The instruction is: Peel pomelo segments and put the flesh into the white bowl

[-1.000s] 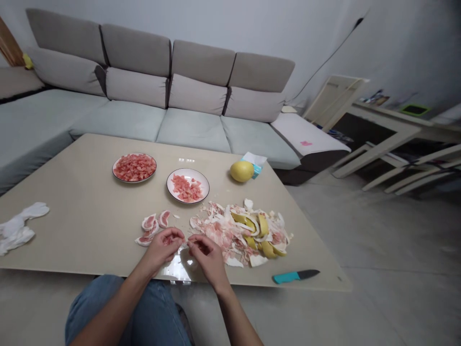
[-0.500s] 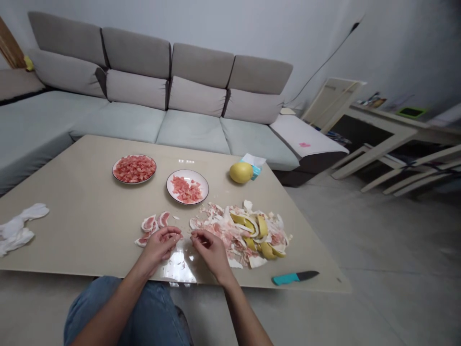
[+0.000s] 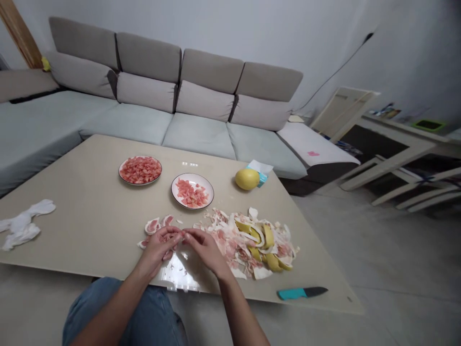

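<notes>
My left hand (image 3: 160,247) curls around a pink pomelo segment (image 3: 169,237), mostly hidden by the fingers. Thumb and forefinger of my right hand (image 3: 205,250) pinch at the segment's right end, where the fingertips of both hands meet. Just beyond my left hand lie several pomelo segments (image 3: 152,225) with white pith still on them. To the right of my right hand spreads a heap of pith, membrane and yellow rind (image 3: 230,240). A white plate (image 3: 177,191) farther back holds some pink pulp pieces (image 3: 190,193).
A second plate (image 3: 121,176) at the back left is heaped with pulp. A whole yellow pomelo (image 3: 247,179) rests by a tissue pack (image 3: 262,179). The turquoise-handled knife (image 3: 302,293) lies near the front right edge; crumpled white tissue (image 3: 25,225) lies at the left.
My right hand has moved left, bringing its fingertips against the left hand's fingers and the segment. The view has shifted slightly; the plates and the peel heap stay in place on the table.
</notes>
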